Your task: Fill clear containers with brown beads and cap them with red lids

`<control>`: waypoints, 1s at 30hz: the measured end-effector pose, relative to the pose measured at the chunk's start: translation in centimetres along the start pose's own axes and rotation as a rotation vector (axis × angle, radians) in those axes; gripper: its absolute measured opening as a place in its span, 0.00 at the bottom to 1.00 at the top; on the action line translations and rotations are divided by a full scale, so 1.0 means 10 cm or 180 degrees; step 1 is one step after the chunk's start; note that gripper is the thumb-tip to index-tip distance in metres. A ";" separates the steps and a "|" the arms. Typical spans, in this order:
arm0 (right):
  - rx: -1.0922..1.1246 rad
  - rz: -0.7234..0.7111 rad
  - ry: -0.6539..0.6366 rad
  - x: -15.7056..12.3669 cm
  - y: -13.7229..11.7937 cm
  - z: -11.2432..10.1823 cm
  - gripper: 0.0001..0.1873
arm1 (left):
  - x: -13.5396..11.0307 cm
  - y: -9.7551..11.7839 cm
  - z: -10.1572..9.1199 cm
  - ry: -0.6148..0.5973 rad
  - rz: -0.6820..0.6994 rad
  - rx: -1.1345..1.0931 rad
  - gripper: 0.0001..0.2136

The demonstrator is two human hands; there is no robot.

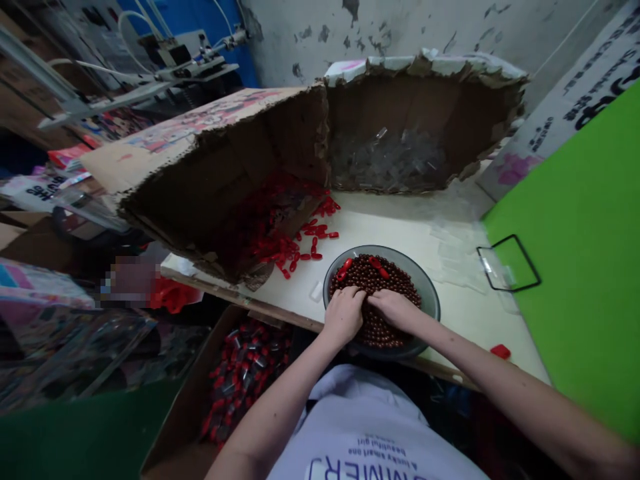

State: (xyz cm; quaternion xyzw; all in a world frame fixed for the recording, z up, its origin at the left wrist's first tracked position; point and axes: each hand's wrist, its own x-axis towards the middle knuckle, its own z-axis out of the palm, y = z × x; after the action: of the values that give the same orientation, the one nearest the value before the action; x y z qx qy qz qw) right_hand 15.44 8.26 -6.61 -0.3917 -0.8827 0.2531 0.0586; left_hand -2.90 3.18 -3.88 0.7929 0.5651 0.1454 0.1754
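A grey bowl (431, 300) full of small, round, dark brown beads (383, 330) stands at the table's front edge. Both hands are over it, fingertips close together at the middle. My left hand (345, 310) is closed, its curled fingers down at the beads. Closed as well, my right hand (393, 308) reaches in from the other side with fingers pressed together. Whatever is between the fingers is hidden. On the beads lie one red plastic piece (345, 269) at the left and another red piece (379, 267) farther right, both beyond the hands.
Behind the bowl, a torn cardboard box (170, 193) spills red pieces (313, 233); another box (425, 100) holds clear plastic pieces (385, 157). Clear pieces (457, 257) lie at right beside a green panel (580, 220). Below left, a carton (173, 407) contains many red-and-clear items (245, 367).
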 end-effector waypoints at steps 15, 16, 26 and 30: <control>0.3670 0.0752 0.0978 -0.12 -0.21 -0.38 0.16 | 0.05 -0.01 -0.14 0.0438 -0.0206 -0.2850 0.20; 0.3718 0.0752 0.1076 -0.11 -0.23 -0.41 0.16 | 0.06 0.03 -0.17 0.0362 -0.0202 -0.3165 0.20; 0.3701 0.0753 0.1197 -0.10 -0.31 -0.71 0.18 | 0.19 0.27 -0.35 0.0404 -0.0701 -0.4634 0.18; 0.2917 0.1061 0.1333 -0.13 -0.06 -0.61 0.18 | 0.15 0.31 -0.44 0.0153 -0.0668 -0.4879 0.20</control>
State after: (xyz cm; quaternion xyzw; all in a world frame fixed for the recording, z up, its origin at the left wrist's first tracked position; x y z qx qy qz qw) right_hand 17.73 9.44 -0.91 -0.5031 -0.5768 0.5351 0.3576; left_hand -1.66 4.21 1.50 0.3889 0.3824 0.4957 0.6758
